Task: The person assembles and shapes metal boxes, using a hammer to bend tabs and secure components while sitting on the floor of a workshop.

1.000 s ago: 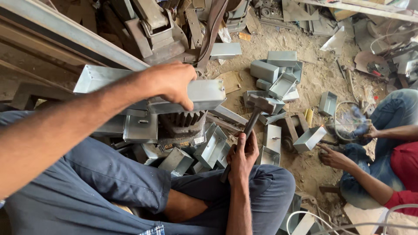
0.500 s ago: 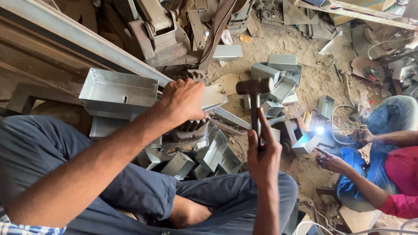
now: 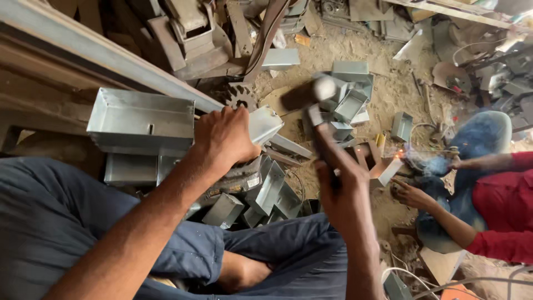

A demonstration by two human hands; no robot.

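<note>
At the bottom of the frame sit the person's folded legs in dark blue trousers (image 3: 83,222), with a bare foot (image 3: 241,272) tucked between them. Just above, the left hand (image 3: 225,139) is closed down flat over the right part of a long folded sheet-metal box (image 3: 141,119), pinning it on a toothed gear block (image 3: 239,97) at centre. The right hand (image 3: 347,191), lower centre-right, is wrapped fully around the handle of a hammer (image 3: 308,97), whose blurred head stands raised above and just right of the box's end.

A second ago that hand was low near the knee with the handle pointing up. Half a second ago the head was already lifted, and now it is higher and closer to the box end. The left hand has slid from the middle of the box toward its right end, and the box has turned more into view. I judge a blow on the box end is being set up.

Smaller folded metal pieces (image 3: 266,191) lie around the gear. Farther right, another person in red sleeves (image 3: 499,200) works low on the dirt floor (image 3: 388,83) amid sparks (image 3: 402,151). Scrap metal (image 3: 189,28) fills the upper left.
</note>
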